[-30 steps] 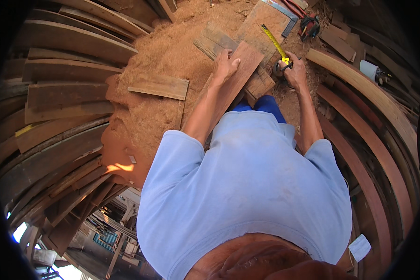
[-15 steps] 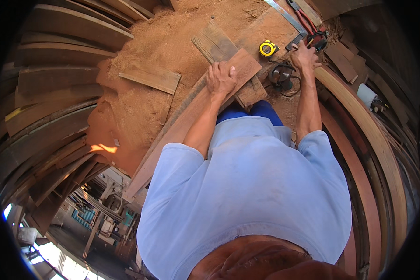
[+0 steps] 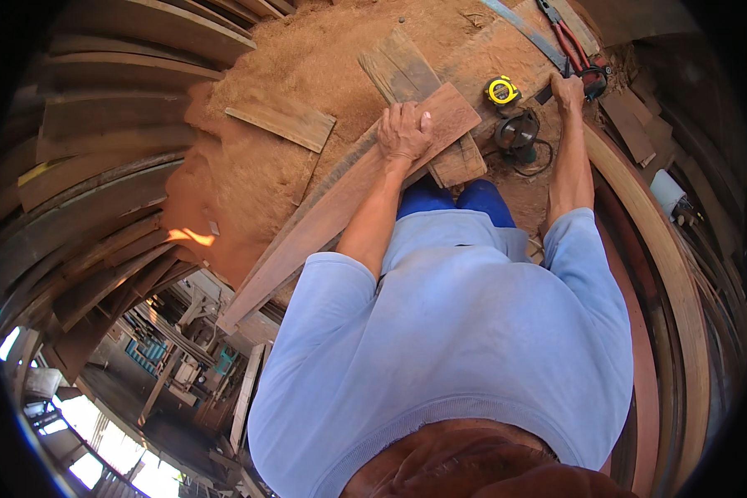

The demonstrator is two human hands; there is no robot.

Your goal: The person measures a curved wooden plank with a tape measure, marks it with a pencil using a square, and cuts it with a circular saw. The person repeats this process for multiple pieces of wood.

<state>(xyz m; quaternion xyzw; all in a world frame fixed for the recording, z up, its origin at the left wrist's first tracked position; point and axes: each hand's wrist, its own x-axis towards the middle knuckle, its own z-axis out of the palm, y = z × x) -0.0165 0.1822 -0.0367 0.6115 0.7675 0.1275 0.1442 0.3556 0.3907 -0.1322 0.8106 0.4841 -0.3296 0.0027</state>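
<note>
My left hand [image 3: 404,133] grips a long reddish wooden plank [image 3: 340,195] near its far end, fingers over the far edge. The plank slants from lower left to upper right, across a rough weathered board [image 3: 402,70]. To the right, my right hand [image 3: 568,91] is closed around a thin dark object whose kind I cannot make out. Beside that hand lies a carpenter's square [image 3: 524,30] with a metal blade and dark stock. Red-handled pliers [image 3: 566,33] rest just beyond it. Between my hands are a yellow tape measure [image 3: 501,90] and a dark round power tool [image 3: 517,133].
Sawdust [image 3: 249,199] covers the work area, with a short board [image 3: 282,126] lying on it. Stacked planks [image 3: 100,124] line the left side. Long curved-looking timbers [image 3: 672,241] run along my right, near a whitish container [image 3: 666,192].
My right hand's fingers have drawn together from a more spread pose beside the square. My left hand stays on the plank. The whole view has shifted slightly.
</note>
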